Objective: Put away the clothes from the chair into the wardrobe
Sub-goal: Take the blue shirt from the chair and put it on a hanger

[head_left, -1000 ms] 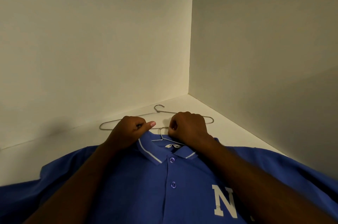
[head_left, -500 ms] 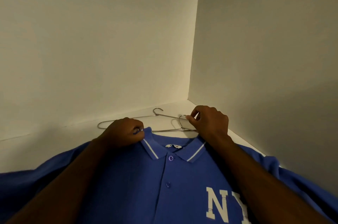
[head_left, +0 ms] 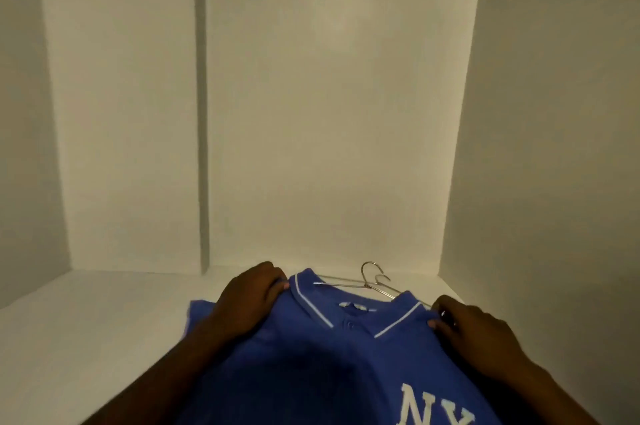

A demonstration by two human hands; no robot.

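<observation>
Polo shirt (head_left: 346,355) on shelf (head_left: 104,320): we move hands outward from collar; left hand (head_left: 252,300), right hand (head_left: 474,331) now grip its shoulders, hanger (head_left: 367,281) apparently seated.

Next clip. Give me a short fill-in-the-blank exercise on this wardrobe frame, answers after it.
1. The polo shirt on the wardrobe shelf is ____ in colour.
2. The white letters on its chest read ____.
3. Behind its collar lie ____ wire hangers.
4. The collar, edged in ____ trim, is gripped on either side by the left hand and the right hand.

Answers: blue; NY; two; white
</observation>
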